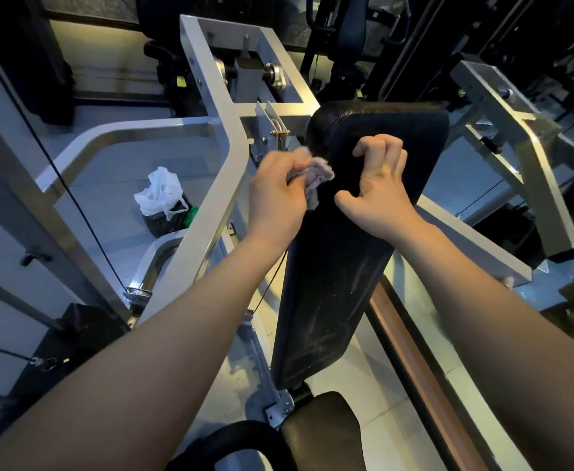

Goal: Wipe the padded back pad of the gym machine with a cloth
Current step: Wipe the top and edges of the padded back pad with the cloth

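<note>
On one back pad (340, 266), the left hand (277, 195) grips one crumpled cloth (319, 173); the right hand (380, 188) rests, fingers curled.

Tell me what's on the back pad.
On the back pad: left hand grips a crumpled grey cloth at its upper left edge; right hand rests beside, fingers curled. Pad under them is hidden.

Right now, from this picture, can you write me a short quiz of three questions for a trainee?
1. True or false: the right hand grips the crumpled grey cloth.
2. The cloth is at which part of the long black padded back pad? A: upper left edge. B: bottom end. C: right edge.
3. What lies on the floor left of the silver metal frame?
Key: 1 false, the left hand grips it; 2 A; 3 a white plastic bag.
</note>
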### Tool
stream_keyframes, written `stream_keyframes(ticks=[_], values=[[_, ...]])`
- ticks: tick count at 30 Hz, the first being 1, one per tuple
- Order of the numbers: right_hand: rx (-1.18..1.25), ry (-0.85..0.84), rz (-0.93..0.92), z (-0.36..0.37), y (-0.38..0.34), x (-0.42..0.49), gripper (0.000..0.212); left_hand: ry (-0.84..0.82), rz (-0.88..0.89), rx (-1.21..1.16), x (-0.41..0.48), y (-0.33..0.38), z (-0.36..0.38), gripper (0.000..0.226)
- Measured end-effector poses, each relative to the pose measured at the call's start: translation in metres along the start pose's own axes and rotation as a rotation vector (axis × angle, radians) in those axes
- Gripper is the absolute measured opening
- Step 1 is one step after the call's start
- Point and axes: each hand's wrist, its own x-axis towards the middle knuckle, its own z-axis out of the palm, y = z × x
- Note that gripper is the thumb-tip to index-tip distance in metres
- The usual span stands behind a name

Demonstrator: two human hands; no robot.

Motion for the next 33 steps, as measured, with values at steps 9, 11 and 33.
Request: stream_keyframes(ticks=[9,11,33], values=[[0.088,-0.131,0.007,-0.025,0.005,-0.008,0.055,-0.148,0.53,0.294,0.047,0.064,0.008,0.025],[0.06,-0.103,0.027,-0.023,0.005,-0.013,0.055,-0.231,0.631,0.605,0.048,0.065,0.015,0.027],[0.124,-0.036,0.151,-0.015,0.002,-0.036,0.068,-0.157,0.675,0.796,0.032,0.058,-0.003,0.02]])
